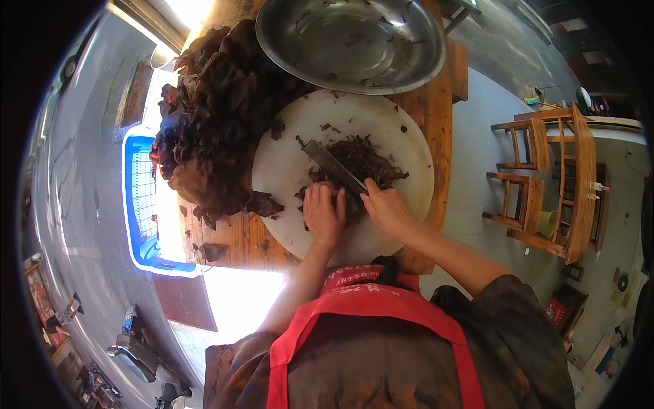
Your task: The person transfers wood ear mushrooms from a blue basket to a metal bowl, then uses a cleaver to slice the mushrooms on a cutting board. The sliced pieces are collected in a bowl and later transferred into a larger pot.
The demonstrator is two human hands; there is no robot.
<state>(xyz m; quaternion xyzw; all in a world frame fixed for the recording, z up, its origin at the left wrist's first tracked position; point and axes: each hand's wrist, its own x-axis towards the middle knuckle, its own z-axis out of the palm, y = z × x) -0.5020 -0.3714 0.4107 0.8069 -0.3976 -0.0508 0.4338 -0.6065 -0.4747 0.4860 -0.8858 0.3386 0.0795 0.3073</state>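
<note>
My right hand grips the handle end of a cleaver, whose blade points up and left across a round white cutting board. Just left of the blade, my left hand presses on dark wood ear fungus, its fingers bent and close to the steel. Part of that fungus is hidden under the hand. Beyond the blade, on its right side, lies a loose heap of shredded wood ear. Small scraps are scattered over the board.
A large pile of whole wood ear covers the left of the wooden table. A wide steel basin stands at the far side, overlapping the board's edge. Left of the table is a blue plastic basket; wooden stools stand to the right.
</note>
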